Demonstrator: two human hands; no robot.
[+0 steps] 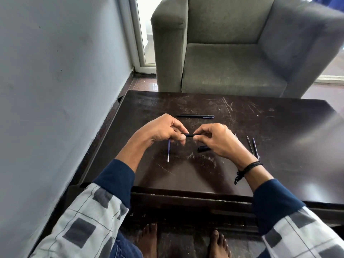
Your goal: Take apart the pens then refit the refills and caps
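Left hand (163, 130) and right hand (217, 139) meet over mid-counter (279, 131), and the black barrel (189, 135) pinched between them bridges the gap. At 12 o'clock a whole pen (195, 116) lies crosswise, with the armchair (223, 62) beyond. The wall (55, 90) crowds 9 o'clock. At 3 o'clock lie two thin parts (255, 148), with open counter past them. At 6 o'clock lie a refill (168, 151) and a cap (203, 148).

Person's wearing a white-&-grey checked top (83, 220) w/ navy cuffs (115, 179), black cord bracelet (249, 167) on rt wrist, blue jeans (124, 248), going w/ bare feet (149, 239).
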